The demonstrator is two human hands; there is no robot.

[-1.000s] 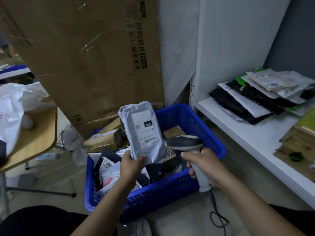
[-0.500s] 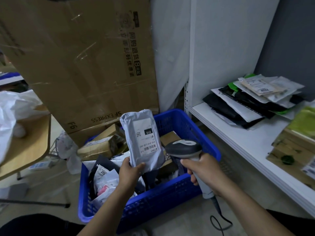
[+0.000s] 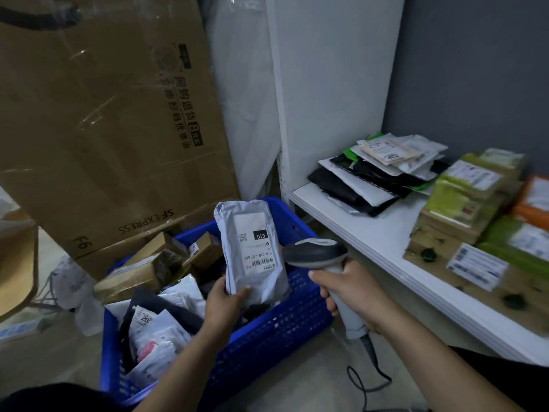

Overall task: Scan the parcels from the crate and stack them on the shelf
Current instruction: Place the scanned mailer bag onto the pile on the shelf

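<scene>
The work area is a dim corner with a grey wall (image 3: 475,69) and a white upright panel (image 3: 332,84). A large flattened cardboard box (image 3: 104,129) leans behind the crate.

The blue crate (image 3: 267,331) stands on the floor, just beside the left end of the white shelf (image 3: 371,230). Brown boxes (image 3: 142,269) lie along the crate's far left side, and soft mailers (image 3: 157,331) fill its near left corner.

The left hand (image 3: 225,301) grips the grey parcel (image 3: 252,254) by its lower edge, with the thumb on the front face. The parcel stands upright above the right half of the crate. Its white label faces the camera and its print reads upside down.

The right hand (image 3: 353,289) is closed around the handle of the barcode scanner (image 3: 315,254). The scanner head sits just beside the parcel's right edge, level with the lower part of the label. The scanner cable (image 3: 365,379) hangs down to the floor.

A stack of flat mailers (image 3: 377,176) occupies the rear left corner of the shelf. Cartons with green wrap (image 3: 463,209) stand further right, towards the front edge.
</scene>
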